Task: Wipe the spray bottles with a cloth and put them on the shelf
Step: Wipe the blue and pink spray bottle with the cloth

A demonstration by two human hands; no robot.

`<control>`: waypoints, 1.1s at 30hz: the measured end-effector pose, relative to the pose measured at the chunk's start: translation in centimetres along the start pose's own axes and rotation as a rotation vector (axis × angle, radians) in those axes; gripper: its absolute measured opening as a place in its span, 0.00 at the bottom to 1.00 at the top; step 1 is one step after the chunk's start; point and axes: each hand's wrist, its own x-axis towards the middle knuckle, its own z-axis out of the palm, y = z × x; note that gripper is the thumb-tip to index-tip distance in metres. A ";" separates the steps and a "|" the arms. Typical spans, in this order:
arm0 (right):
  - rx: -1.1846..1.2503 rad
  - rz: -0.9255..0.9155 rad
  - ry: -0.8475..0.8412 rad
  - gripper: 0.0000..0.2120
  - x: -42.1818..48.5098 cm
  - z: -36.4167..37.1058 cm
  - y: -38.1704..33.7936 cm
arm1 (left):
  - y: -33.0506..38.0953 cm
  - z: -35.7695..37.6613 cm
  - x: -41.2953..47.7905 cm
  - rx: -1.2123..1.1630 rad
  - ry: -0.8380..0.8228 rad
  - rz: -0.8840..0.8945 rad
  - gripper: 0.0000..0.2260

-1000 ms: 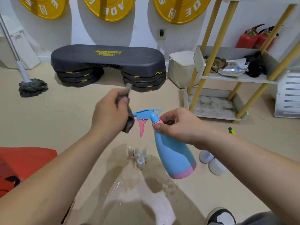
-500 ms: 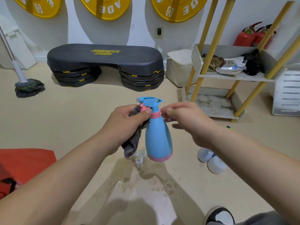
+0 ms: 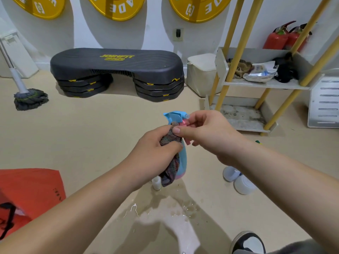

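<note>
Cloth wrapped round the bottle, mid-wipe at the centre of the frame

A second before, the spray bottle (image 3: 173,116) hung tilted from the right hand (image 3: 207,136) with the cloth (image 3: 170,171) only at its trigger. Now it stood upright with its sprayer head turned to the right. The left hand (image 3: 156,143) had closed round its body through the cloth, fingers curled, the rag's tail hanging below. The right hand's thumb and fingers pinched the pink collar under the sprayer head. The wipe had apparently moved from head to body, so this bottle looked partly cleaned and not ready to put away. The shelf (image 3: 264,84) stood well apart at the right, and two white bottles (image 3: 238,180) lay on the floor at the lower right.
</note>
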 end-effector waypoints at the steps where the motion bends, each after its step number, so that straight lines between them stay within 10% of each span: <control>1: 0.000 0.014 -0.003 0.10 0.0 0.0 0.0 | 0.1 -0.3 0.0 -0.001 -0.003 -0.016 0.11; 9: -0.077 0.024 0.170 0.14 0.4 -2.1 0.4 | -0.3 -3.4 1.6 -0.140 0.437 -0.214 0.03; 14: 0.055 0.051 0.073 0.11 0.4 -1.6 0.6 | -0.4 -1.9 1.2 -0.128 0.242 -0.132 0.09; 22: 0.265 0.014 -0.034 0.11 0.2 0.4 0.3 | -0.2 -2.4 0.8 -0.807 -0.172 -0.340 0.19; 33: 0.168 0.140 0.127 0.13 0.3 0.8 0.1 | -0.3 -1.8 1.2 -0.653 -0.201 -0.357 0.14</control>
